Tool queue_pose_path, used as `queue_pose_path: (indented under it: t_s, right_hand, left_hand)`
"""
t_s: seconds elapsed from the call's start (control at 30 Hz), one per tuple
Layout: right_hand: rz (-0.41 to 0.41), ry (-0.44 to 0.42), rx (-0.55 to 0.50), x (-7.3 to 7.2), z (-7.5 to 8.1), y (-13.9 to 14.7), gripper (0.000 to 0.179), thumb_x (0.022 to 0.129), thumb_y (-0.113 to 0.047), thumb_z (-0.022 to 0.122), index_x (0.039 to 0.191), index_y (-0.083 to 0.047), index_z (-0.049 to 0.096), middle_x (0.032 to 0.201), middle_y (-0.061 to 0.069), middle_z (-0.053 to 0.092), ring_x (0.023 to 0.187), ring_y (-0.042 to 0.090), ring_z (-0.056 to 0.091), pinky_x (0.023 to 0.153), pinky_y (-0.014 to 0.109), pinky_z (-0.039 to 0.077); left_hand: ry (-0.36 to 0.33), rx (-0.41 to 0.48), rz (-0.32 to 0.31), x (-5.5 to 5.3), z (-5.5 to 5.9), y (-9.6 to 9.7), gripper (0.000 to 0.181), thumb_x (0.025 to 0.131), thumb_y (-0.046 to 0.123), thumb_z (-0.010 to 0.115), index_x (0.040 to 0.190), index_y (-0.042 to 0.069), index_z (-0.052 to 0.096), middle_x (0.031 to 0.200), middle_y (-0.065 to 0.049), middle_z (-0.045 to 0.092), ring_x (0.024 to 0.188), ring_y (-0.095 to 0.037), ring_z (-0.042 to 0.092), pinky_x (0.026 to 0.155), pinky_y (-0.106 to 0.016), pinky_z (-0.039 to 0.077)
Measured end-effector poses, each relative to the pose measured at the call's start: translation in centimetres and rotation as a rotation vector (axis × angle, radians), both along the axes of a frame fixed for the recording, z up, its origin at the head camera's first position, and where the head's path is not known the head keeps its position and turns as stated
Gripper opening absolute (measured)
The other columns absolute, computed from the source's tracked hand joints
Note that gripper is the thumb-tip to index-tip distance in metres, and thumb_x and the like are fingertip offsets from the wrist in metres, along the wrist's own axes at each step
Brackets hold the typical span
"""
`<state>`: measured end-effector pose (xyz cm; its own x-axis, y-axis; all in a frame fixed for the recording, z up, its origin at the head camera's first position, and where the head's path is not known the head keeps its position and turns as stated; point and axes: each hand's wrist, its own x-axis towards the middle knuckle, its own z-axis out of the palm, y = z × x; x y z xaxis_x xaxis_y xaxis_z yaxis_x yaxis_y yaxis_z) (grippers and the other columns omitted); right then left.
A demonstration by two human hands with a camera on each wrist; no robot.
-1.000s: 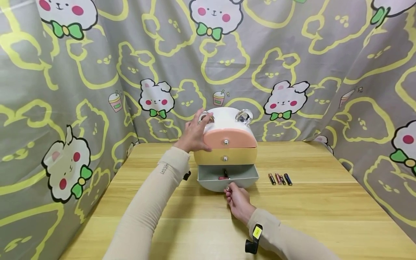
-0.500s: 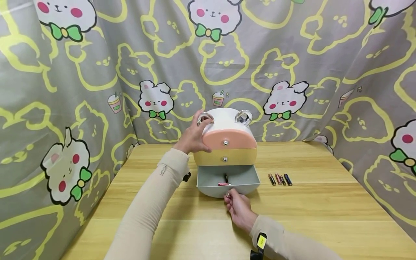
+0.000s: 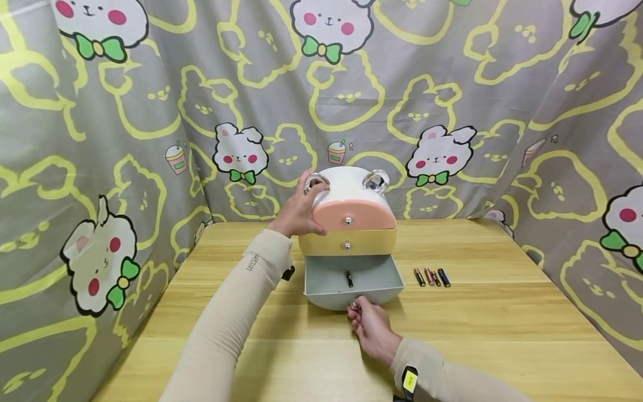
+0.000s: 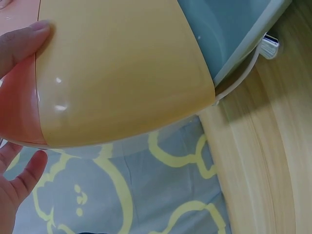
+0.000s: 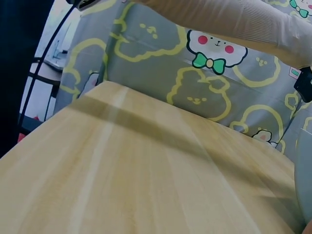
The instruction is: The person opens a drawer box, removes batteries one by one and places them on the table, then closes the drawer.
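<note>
A small drawer cabinet with a white top and clear ear-shaped loops stands on the table. My left hand holds its upper left side; in the left wrist view the thumb lies on the front near the seam between the peach and yellow drawers. Below, the grey drawer is pulled out, and a black battery lies inside. My right hand pinches the drawer's knob. Only a sliver of drawer and hand shows at the right wrist view's edge.
Several batteries lie in a row on the wooden table right of the cabinet. A patterned curtain hangs behind and on both sides. The peach and yellow drawers are closed.
The grey drawer has come further out toward me, with my right hand on its knob. A red battery-like item seen inside earlier is now almost hidden behind the drawer front. My left hand stays put.
</note>
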<state>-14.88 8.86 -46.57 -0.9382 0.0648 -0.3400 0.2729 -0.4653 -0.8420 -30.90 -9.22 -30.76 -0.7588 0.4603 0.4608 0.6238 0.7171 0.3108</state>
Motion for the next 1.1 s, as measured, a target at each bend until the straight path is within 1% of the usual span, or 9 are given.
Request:
queue_pose_path:
  t_s: [0.17, 0.37, 0.57, 0.83, 0.97, 1.1]
  right_hand:
    - [0.007, -0.003, -0.003, 0.3, -0.2, -0.1, 0.007, 0.089, -0.008, 0.051, 0.087, -0.002, 0.055, 0.071, 0.001, 0.06, 0.061, 0.005, 0.052, 0.054, 0.015, 0.043]
    - [-0.007, 0.012, -0.008, 0.9, -0.3, -0.3, 0.009, 0.09, -0.008, 0.051, 0.091, 0.001, 0.053, 0.075, 0.003, 0.061, 0.063, 0.006, 0.054, 0.056, 0.016, 0.044]
    - [0.0, 0.019, -0.017, 1.3, -0.4, -0.6, 0.01, 0.091, -0.008, 0.051, 0.092, 0.001, 0.052, 0.077, 0.003, 0.061, 0.065, 0.007, 0.056, 0.058, 0.016, 0.046]
    - [0.042, 0.027, 0.038, 1.6, -0.6, -0.5, 0.013, 0.092, -0.01, 0.051, 0.091, 0.001, 0.057, 0.074, 0.0, 0.062, 0.062, 0.005, 0.055, 0.055, 0.016, 0.045]
    - [0.078, 0.017, 0.037, 1.7, -0.6, -0.2, 0.014, 0.093, -0.013, 0.052, 0.092, 0.0, 0.056, 0.076, 0.0, 0.062, 0.063, 0.006, 0.054, 0.056, 0.017, 0.044]
    - [0.117, 0.001, 0.028, 1.8, -0.7, 0.3, 0.018, 0.094, -0.016, 0.053, 0.097, 0.002, 0.057, 0.078, 0.0, 0.062, 0.064, 0.007, 0.053, 0.056, 0.017, 0.043]
  left_hand:
    - [-0.004, 0.002, 0.0, 0.0, 0.0, 0.0, 0.104, 0.049, 0.02, 0.097, 0.137, 0.025, 0.042, 0.159, 0.0, -0.007, 0.106, -0.04, 0.054, 0.082, -0.047, 0.05]
    - [-0.001, 0.002, 0.001, 0.0, 0.1, 0.1, 0.103, 0.049, 0.021, 0.097, 0.136, 0.025, 0.043, 0.159, 0.001, -0.007, 0.107, -0.04, 0.054, 0.082, -0.047, 0.05]
    - [-0.008, 0.006, 0.013, -0.1, -0.1, 0.0, 0.102, 0.048, 0.021, 0.097, 0.135, 0.026, 0.044, 0.16, 0.003, -0.008, 0.111, -0.039, 0.052, 0.085, -0.048, 0.049]
    - [-0.01, 0.012, 0.01, -0.1, -0.2, 0.1, 0.101, 0.048, 0.021, 0.097, 0.135, 0.026, 0.044, 0.16, 0.003, -0.008, 0.108, -0.04, 0.053, 0.081, -0.047, 0.05]
    - [-0.009, 0.012, 0.013, 0.0, -0.1, 0.1, 0.101, 0.048, 0.021, 0.097, 0.135, 0.026, 0.044, 0.16, 0.003, -0.008, 0.108, -0.04, 0.053, 0.082, -0.047, 0.05]
    - [-0.012, 0.014, 0.015, 0.0, -0.2, 0.1, 0.1, 0.049, 0.021, 0.097, 0.134, 0.026, 0.045, 0.16, 0.003, -0.008, 0.109, -0.04, 0.053, 0.083, -0.048, 0.05]
